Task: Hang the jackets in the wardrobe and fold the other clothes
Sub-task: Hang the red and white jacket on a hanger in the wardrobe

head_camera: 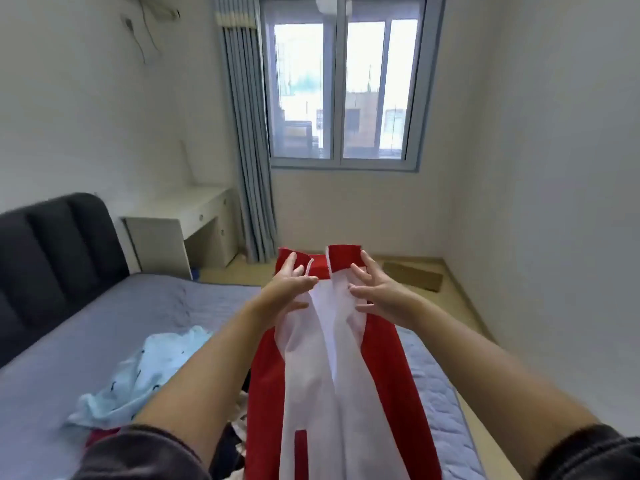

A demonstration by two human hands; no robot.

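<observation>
Red at the sides and white down the middle, the jacket [343, 375] is held up in the air over the near edge of the bed [104, 334], in front of the person. Its long axis runs almost straight up and down the view. The red collar [344, 254] is at the top, pointing away towards the window [341, 88], and the body drops towards the person and out of the bottom of the frame. The front is parted, so the collar stands in two separate flaps. A narrow red bar [300, 452] runs lengthwise low on the left white panel. No brand, label or writing can be read on it.

The left hand [285, 292] lies against the left collar flap and the white edge below it, with its fingers spread and mostly straight. The right hand [379, 292] is on the right flap in the same way, fingers splayed. Exactly how the cloth is caught under them is hidden.

A light blue garment [145, 375] with small dark marks lies crumpled on the grey-blue bed to the left. More clothes are bunched just below the left forearm. A dark padded headboard [52, 244] stands at far left, and a blue-grey curtain [249, 150] hangs beside the window.
</observation>
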